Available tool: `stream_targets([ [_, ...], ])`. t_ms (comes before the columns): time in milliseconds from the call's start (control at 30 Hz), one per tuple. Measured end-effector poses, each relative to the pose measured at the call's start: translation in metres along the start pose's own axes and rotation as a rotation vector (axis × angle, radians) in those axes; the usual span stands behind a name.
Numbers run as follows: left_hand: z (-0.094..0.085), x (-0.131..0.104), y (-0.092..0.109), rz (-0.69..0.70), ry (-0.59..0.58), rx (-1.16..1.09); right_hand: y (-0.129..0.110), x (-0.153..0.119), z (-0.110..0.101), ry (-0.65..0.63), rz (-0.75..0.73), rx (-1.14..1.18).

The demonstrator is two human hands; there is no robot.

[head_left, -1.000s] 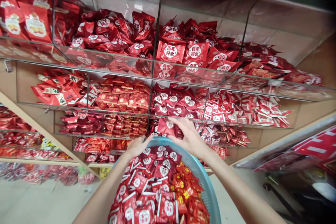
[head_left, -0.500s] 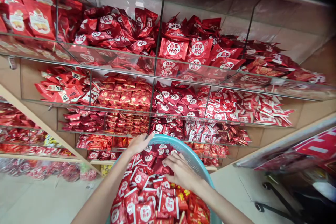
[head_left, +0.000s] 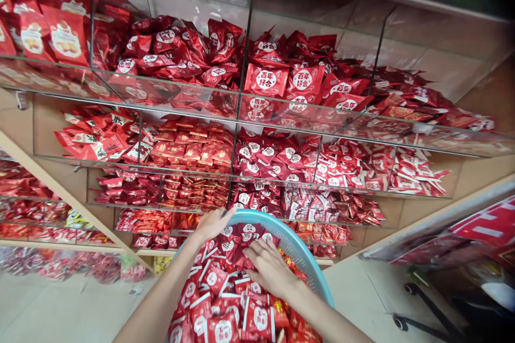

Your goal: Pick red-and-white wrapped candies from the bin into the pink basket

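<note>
A blue plastic basket (head_left: 317, 273) with a perforated wall is heaped with small red candy packets (head_left: 215, 278), several of them with white round labels. At its far left rim, my left hand (head_left: 211, 225) is closed, with the fingers partly hidden behind the rim. My right hand (head_left: 269, 265) lies palm down on the packets inside the basket, its fingers slightly bent and apart. Dark red packets (head_left: 248, 231) with white labels lie just beyond those fingertips. No packet shows lifted in the right hand.
Glass-fronted shelves (head_left: 193, 88) full of red packets rise behind the basket, divided by clear panels. Bagged goods (head_left: 60, 262) stand on the floor at the left. A wheeled chair base (head_left: 426, 305) is at the right, beside red printed packaging (head_left: 483, 225).
My right hand has shifted slightly left over the packets. My left hand stays at the rim, and the view has moved a little.
</note>
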State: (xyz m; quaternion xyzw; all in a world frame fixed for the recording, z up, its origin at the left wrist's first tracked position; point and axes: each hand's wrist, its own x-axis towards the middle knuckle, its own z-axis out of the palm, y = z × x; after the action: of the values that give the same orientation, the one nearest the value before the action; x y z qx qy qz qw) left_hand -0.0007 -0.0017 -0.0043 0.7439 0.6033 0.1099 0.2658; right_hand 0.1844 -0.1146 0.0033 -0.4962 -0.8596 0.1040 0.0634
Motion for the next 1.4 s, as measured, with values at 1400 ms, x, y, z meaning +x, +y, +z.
stream_targets([
  [1400, -0.007, -0.002, 0.007, -0.042, -0.014, -0.015, 0.04, 0.042, -0.162, 0.813, -0.116, 0.237],
])
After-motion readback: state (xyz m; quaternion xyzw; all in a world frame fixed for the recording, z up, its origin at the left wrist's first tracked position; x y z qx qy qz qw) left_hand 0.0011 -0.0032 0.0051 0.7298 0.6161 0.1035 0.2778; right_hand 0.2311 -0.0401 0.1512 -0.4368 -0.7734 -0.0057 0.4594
